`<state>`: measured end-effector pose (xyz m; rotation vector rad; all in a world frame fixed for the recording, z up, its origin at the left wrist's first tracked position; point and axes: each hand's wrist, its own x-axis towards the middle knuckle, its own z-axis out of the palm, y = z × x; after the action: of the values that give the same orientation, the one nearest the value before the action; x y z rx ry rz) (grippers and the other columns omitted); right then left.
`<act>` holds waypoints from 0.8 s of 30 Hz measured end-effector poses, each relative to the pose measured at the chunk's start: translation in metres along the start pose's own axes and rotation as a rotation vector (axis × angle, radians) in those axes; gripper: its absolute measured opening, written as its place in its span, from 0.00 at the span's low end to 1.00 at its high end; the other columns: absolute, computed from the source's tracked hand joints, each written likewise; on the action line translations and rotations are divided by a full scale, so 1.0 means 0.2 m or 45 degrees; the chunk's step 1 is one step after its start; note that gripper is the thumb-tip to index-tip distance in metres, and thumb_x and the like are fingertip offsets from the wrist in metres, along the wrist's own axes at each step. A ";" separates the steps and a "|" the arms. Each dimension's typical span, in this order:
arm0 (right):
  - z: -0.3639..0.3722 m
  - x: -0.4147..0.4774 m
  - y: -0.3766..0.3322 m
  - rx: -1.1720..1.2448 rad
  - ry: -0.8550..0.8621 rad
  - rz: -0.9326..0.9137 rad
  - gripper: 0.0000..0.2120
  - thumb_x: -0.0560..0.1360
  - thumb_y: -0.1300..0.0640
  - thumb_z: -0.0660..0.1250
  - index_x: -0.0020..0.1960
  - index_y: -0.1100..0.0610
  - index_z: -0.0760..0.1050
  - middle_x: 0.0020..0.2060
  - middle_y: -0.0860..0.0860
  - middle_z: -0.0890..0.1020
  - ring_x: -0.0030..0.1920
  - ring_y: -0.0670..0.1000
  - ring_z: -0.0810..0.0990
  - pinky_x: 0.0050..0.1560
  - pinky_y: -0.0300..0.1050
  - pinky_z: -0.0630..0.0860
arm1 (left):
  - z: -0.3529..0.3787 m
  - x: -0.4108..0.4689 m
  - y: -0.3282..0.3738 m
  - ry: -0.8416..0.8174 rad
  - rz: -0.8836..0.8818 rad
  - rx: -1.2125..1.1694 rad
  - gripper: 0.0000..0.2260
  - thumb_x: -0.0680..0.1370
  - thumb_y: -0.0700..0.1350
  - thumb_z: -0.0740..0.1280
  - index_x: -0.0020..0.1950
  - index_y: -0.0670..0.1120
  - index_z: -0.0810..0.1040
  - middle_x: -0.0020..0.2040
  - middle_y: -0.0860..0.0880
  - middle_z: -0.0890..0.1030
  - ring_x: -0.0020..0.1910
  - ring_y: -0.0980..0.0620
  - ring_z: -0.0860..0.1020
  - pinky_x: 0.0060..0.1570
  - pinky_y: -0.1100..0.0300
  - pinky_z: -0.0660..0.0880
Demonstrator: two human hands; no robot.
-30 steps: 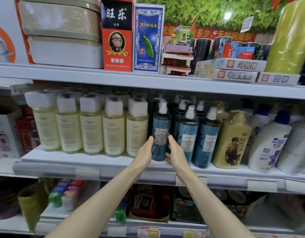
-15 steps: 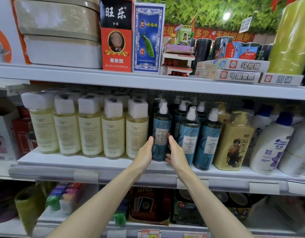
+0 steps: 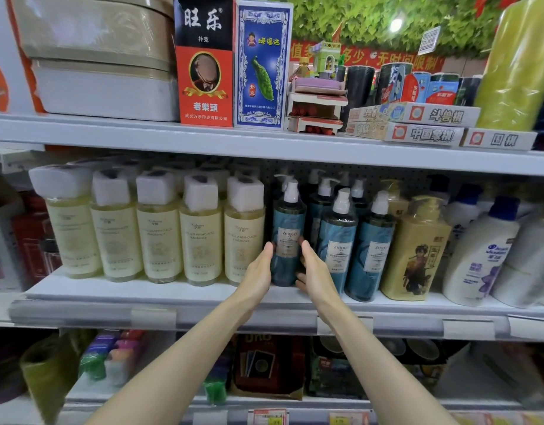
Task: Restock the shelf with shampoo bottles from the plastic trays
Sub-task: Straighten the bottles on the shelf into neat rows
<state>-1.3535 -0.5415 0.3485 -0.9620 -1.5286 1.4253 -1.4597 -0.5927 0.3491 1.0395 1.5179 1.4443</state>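
Light: bright, even, from a round lamp [image 3: 395,25] overhead.
Shadows: dark at the back of the shampoo shelf [image 3: 142,289].
Blur: left and right edges smeared.
Distortion: shelf lines bow near corners.

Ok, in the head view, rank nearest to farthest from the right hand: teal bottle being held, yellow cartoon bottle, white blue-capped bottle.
1. Teal bottle: touching the right hand, on its left.
2. Yellow cartoon bottle: further right.
3. White blue-capped bottle: farthest right.

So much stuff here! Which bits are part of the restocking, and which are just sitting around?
In the job: left hand, right hand, the blue shampoo bottle they hold, middle shelf.
Just there: pale yellow bottles, playing-card boxes, board-game boxes, gold bottle.
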 end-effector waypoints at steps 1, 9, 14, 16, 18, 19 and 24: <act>0.00 -0.01 -0.01 0.005 -0.005 -0.003 0.23 0.82 0.42 0.51 0.75 0.46 0.63 0.71 0.48 0.69 0.71 0.52 0.68 0.73 0.53 0.63 | 0.00 0.00 0.00 -0.003 -0.002 -0.005 0.23 0.82 0.60 0.47 0.74 0.56 0.63 0.71 0.52 0.70 0.68 0.50 0.70 0.69 0.54 0.63; -0.04 -0.14 -0.07 0.103 0.056 0.036 0.23 0.82 0.45 0.53 0.76 0.48 0.61 0.72 0.51 0.68 0.68 0.57 0.71 0.64 0.49 0.69 | -0.01 -0.05 0.00 0.001 0.025 0.007 0.24 0.81 0.60 0.50 0.75 0.51 0.62 0.73 0.51 0.67 0.71 0.50 0.67 0.72 0.48 0.61; -0.11 -0.23 -0.06 0.052 0.163 -0.102 0.10 0.81 0.49 0.59 0.60 0.46 0.74 0.57 0.51 0.80 0.55 0.50 0.80 0.59 0.50 0.76 | 0.05 -0.09 0.01 -0.028 0.128 -0.007 0.20 0.83 0.54 0.53 0.72 0.49 0.68 0.64 0.50 0.72 0.64 0.51 0.71 0.67 0.54 0.66; -0.16 -0.26 -0.03 0.029 0.237 -0.144 0.06 0.81 0.51 0.61 0.55 0.47 0.76 0.53 0.51 0.81 0.53 0.50 0.81 0.54 0.47 0.78 | 0.10 -0.11 -0.01 -0.046 0.143 0.006 0.18 0.83 0.54 0.53 0.70 0.50 0.69 0.62 0.51 0.73 0.60 0.52 0.73 0.62 0.56 0.68; -0.22 -0.28 -0.01 0.003 0.315 -0.175 0.07 0.80 0.53 0.62 0.57 0.50 0.75 0.52 0.51 0.82 0.53 0.50 0.81 0.52 0.45 0.78 | 0.15 -0.12 -0.02 -0.068 0.162 0.009 0.17 0.83 0.53 0.54 0.69 0.50 0.70 0.59 0.53 0.73 0.57 0.54 0.73 0.57 0.59 0.67; -0.25 -0.28 -0.01 -0.006 0.349 -0.188 0.08 0.80 0.55 0.62 0.59 0.52 0.74 0.53 0.51 0.82 0.53 0.51 0.81 0.52 0.45 0.78 | 0.17 -0.12 -0.01 -0.073 0.171 0.008 0.17 0.83 0.52 0.55 0.70 0.49 0.70 0.58 0.54 0.74 0.56 0.54 0.73 0.56 0.60 0.67; -0.37 -0.25 -0.01 -0.067 0.359 -0.203 0.13 0.81 0.55 0.61 0.65 0.51 0.71 0.52 0.47 0.79 0.55 0.51 0.79 0.55 0.48 0.77 | 0.28 -0.10 0.02 -0.072 0.203 0.030 0.19 0.82 0.50 0.57 0.73 0.50 0.67 0.69 0.52 0.71 0.67 0.51 0.69 0.68 0.54 0.66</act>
<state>-1.2671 -0.5601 0.3501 -1.0023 -1.4039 1.0924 -1.4011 -0.5911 0.3495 1.2296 1.4419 1.4950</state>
